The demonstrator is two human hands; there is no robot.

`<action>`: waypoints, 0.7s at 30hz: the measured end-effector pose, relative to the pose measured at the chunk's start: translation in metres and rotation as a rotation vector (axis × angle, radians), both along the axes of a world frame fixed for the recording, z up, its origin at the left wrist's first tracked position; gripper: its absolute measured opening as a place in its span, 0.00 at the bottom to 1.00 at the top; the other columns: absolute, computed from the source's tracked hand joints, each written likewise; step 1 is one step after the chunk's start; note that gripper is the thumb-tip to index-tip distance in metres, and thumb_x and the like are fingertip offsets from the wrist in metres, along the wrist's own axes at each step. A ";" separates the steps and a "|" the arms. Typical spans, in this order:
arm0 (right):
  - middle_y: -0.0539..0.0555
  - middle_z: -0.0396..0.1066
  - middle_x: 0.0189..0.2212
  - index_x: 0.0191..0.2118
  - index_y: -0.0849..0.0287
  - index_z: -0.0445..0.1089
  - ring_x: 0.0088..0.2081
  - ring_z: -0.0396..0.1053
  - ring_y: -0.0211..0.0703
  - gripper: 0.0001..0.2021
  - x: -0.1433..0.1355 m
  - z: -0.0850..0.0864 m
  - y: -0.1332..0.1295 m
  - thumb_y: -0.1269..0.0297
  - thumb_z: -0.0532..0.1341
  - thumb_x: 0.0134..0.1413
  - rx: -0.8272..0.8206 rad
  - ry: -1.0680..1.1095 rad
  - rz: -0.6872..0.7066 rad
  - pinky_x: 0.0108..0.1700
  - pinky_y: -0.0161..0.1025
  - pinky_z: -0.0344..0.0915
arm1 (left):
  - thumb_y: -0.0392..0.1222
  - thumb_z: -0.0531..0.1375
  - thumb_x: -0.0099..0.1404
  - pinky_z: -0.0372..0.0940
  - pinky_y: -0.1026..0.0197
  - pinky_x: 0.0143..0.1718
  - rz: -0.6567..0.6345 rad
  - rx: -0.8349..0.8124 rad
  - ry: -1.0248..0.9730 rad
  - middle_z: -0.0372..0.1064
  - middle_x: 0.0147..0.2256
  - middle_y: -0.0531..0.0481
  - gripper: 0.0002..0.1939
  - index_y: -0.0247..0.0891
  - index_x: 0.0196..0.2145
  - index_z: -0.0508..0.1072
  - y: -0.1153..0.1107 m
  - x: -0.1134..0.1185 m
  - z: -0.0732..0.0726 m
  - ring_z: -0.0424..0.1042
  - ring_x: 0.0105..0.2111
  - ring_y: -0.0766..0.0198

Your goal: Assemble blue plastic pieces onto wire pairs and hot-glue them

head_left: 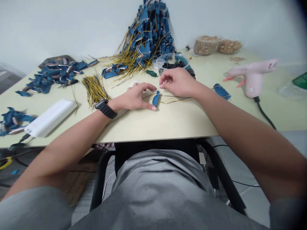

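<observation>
A small curved blue piece [156, 99] with a whitish top end is in front of me, near the middle of the table. My left hand [140, 95], with a black watch on its wrist, curves around it, thumb at the lower end and index finger at the upper end. Close above and to the right, my right hand [176, 81] has thumb and index finger pinched together; what is between them is too small to make out. Thin dark and yellow wires [177, 96] lie on the table under my right wrist and beside the piece.
Blue pieces with yellow wires form a tall pile [148, 35] at the back. A yellow wire bundle [94, 89] and a white box [51, 117] are left. Behind my hands stand a tub of black parts [176, 65] and a green-handled tool [151, 73]. A pink glue gun [254, 76] stands right.
</observation>
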State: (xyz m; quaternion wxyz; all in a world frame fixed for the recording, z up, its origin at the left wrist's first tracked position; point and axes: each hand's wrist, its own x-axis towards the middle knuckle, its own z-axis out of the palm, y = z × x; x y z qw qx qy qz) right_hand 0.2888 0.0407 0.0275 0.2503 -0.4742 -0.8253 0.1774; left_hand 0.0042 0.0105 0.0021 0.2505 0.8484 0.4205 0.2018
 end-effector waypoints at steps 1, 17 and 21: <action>0.58 0.86 0.42 0.44 0.49 0.87 0.48 0.81 0.60 0.09 0.000 0.001 -0.001 0.53 0.81 0.73 0.000 0.003 -0.004 0.52 0.54 0.75 | 0.87 0.86 0.51 0.64 0.29 0.81 0.021 0.000 0.006 0.81 0.78 0.34 0.65 0.45 0.75 0.84 -0.002 -0.001 0.003 0.74 0.76 0.26; 0.55 0.80 0.38 0.40 0.51 0.83 0.44 0.80 0.58 0.07 -0.008 0.011 -0.016 0.70 0.75 0.73 0.028 0.035 -0.048 0.56 0.57 0.75 | 0.65 0.86 0.70 0.67 0.45 0.68 0.523 0.239 -0.036 0.86 0.60 0.54 0.29 0.43 0.54 0.86 -0.035 -0.107 0.121 0.71 0.57 0.55; 0.54 0.78 0.36 0.39 0.52 0.82 0.43 0.77 0.54 0.09 -0.015 0.018 -0.026 0.74 0.74 0.72 0.007 0.023 -0.077 0.54 0.55 0.72 | 0.84 0.81 0.62 0.65 0.42 0.51 0.662 0.136 0.260 0.80 0.37 0.51 0.36 0.48 0.41 0.88 -0.068 -0.143 0.131 0.67 0.42 0.55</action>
